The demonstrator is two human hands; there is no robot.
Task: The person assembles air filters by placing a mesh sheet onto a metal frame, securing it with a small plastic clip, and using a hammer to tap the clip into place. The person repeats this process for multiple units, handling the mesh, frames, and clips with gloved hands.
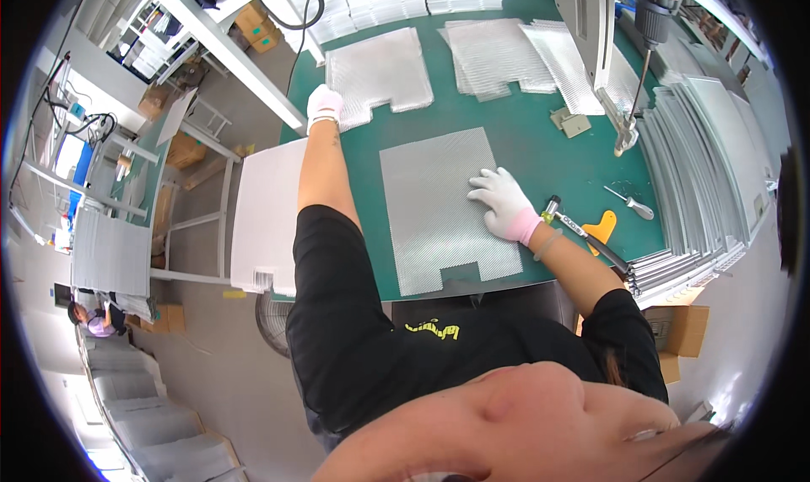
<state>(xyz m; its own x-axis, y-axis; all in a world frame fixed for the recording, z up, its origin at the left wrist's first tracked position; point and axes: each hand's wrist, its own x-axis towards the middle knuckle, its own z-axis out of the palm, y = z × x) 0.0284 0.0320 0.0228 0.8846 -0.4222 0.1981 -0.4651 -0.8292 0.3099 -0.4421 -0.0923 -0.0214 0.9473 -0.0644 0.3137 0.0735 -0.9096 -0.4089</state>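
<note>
My right hand (506,204), in a white glove with a pink cuff, lies with fingers spread on a grey mesh sheet (439,204). The sheet rests flat on the green tabletop, and a notch is cut in its near edge. My left hand (325,107), gloved the same way, reaches far out to the left edge of a stack of mesh sheets (380,73). Its fingers look bunched together, and what they hold, if anything, is hidden. A hammer (582,229) and a yellow scraper (601,231) lie beside my right wrist.
A power driver (654,26) hangs at the upper right beside an upright post (591,43). More mesh sheets (498,56) lie at the back. A screwdriver (639,207) is on the right, near stacked metal panels (700,161). A white panel (268,212) stands at the table's left.
</note>
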